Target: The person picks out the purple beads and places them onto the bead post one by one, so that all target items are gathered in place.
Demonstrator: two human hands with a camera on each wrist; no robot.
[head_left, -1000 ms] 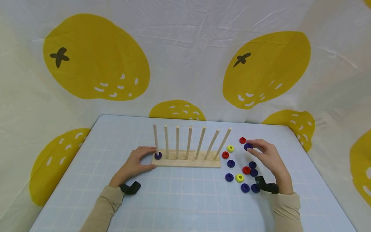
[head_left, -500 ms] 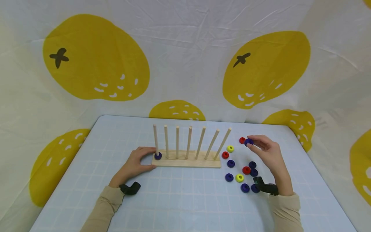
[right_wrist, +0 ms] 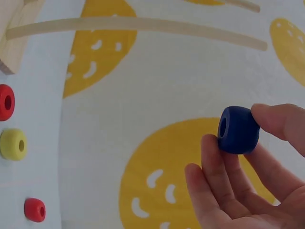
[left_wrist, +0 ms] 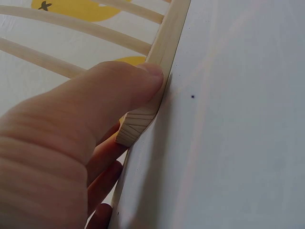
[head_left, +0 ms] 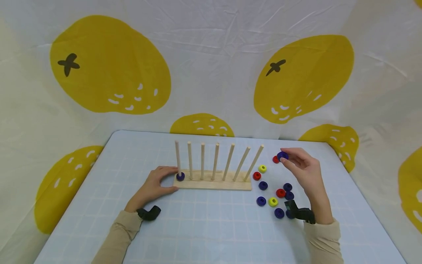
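A wooden peg rack (head_left: pixel 211 184) with a row of several upright pegs stands mid-table. My left hand (head_left: pixel 156 185) grips its left end; in the left wrist view the thumb (left_wrist: pixel 150 78) lies along the front edge of the base, with the fingers behind. One blue bead (head_left: pixel 180 176) sits at the foot of the leftmost peg. Raised over the table at the right, my right hand (head_left: pixel 304 168) pinches another blue bead (right_wrist: pixel 239 130) between thumb and fingers, its hole showing in the right wrist view.
Loose beads lie right of the rack: red beads (head_left: pixel 256 176), yellow beads (head_left: pixel 273 201) and several blue beads (head_left: pixel 261 201). A far red bead (head_left: pixel 275 159) is partly hidden by the held one. Behind the table (head_left: pixel 204 227) hangs a fruit-print cloth (head_left: pixel 211 73).
My right hand has lifted the blue bead up and away from the loose beads, tilting it. The left hand and the rack have stayed in place.
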